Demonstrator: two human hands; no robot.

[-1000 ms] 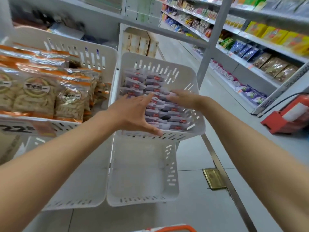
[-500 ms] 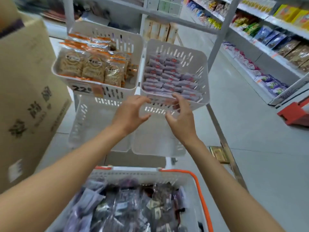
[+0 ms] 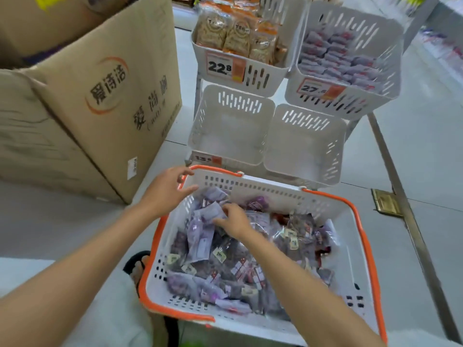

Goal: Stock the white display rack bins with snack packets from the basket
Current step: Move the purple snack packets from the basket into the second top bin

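1. A grey tiled shop floor (image 3: 413, 159) with a smooth, dull sheen carries everything; a metal strip (image 3: 423, 246) runs along it at right.
2. A large brown corrugated cardboard box (image 3: 105, 96), printed with an orange ring logo and dark characters, stands at left, just beside the rack.
3. A white perforated plastic basket with an orange rim (image 3: 360, 221) sits on the floor directly in front of the rack, its long axis running left to right before the person.
4. The white slotted plastic display rack (image 3: 350, 101) has four square bins: the upper left holds beige and orange bags, the upper right small pale packets, and the two lower bins (image 3: 233, 126) show bare bottoms.
5. Glossy purple and dark snack packets (image 3: 225, 266) lie jumbled in the basket, pointing every way.
6. The left hand (image 3: 167, 189) hovers at the basket's far left corner, fingers spread and relaxed, holding nothing.
7. The right hand (image 3: 235, 222) reaches into the basket, fingers bent down onto a pale purple crinkled packet (image 3: 200, 236) whose long axis points towards the rack; a firm grip cannot be made out.
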